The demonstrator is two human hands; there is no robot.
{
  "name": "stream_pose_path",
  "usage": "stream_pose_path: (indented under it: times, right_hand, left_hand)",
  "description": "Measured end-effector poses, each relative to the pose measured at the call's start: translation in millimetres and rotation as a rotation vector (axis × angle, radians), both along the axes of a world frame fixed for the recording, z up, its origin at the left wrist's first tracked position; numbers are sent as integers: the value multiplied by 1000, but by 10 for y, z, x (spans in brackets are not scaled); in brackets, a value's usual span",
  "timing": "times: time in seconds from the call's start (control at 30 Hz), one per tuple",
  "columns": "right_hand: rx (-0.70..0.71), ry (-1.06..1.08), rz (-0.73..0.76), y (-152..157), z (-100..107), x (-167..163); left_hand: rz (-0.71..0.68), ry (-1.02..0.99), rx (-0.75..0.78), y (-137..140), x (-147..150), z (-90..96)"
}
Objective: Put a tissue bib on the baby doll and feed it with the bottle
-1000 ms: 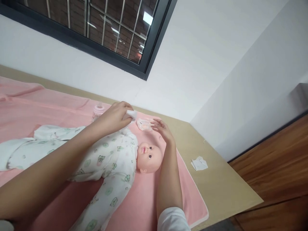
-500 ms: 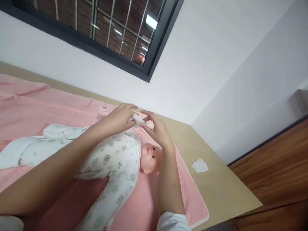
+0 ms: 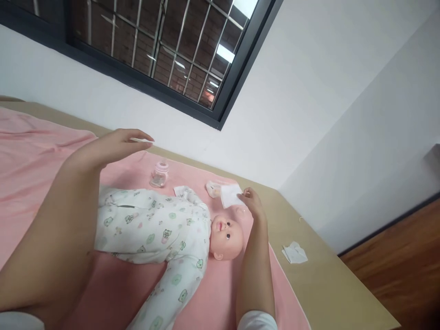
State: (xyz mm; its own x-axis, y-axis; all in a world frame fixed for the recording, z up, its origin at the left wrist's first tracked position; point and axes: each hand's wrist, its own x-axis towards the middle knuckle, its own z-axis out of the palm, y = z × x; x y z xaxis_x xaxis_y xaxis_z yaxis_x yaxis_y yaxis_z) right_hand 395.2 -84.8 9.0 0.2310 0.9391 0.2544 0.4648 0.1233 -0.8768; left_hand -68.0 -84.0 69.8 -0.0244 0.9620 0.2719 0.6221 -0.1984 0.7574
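My right hand [image 3: 252, 201] pinches one edge of a white tissue or wipe [image 3: 229, 195], which hangs flat above the far edge of the blanket, beyond the doll's head. My left hand [image 3: 129, 143] is raised to the left with its fingers stretched out and nothing I can make out in them. The baby doll [image 3: 227, 238] lies on its back in a white patterned outfit [image 3: 151, 229], head to the right. Behind the tissue sits a small soft packet [image 3: 213, 189], partly covered by it. A baby bottle [image 3: 159, 174] with a pink collar stands between my hands.
A pink blanket [image 3: 206, 293] lies under the doll on a tan tabletop [image 3: 330, 284]. A crumpled white tissue [image 3: 294, 253] rests on the bare wood at the right. The white wall and a barred window [image 3: 192, 50] border the far side.
My hands were close together at the white tissue. Now they are apart: the left has drawn away to the left, and the right holds the tissue, opened flatter, a little lower and to the right.
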Motion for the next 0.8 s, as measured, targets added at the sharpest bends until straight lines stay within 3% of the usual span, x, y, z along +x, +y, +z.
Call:
stream_pose_path:
  times: [0.13, 0.27, 0.47, 0.6, 0.7, 0.8]
  right_hand:
    - [-43, -46, 59, 37, -75, 49]
    - [13, -78, 54, 53, -107, -20]
    - [66, -145, 71, 355, -156, -94]
    - [86, 0, 117, 655, -119, -107]
    - [13, 164, 117, 813, -124, -119]
    - [-104, 166, 48, 907, -187, -142]
  left_hand:
    - [111, 119, -140, 174, -42, -104]
    - [30, 155, -239, 259, 28, -150]
    - [24, 93, -174, 228, 40, -116]
    - [19, 101, -123, 178, 39, -81]
    - [19, 110, -116, 170, 42, -80]
    - [12, 136, -117, 183, 53, -90]
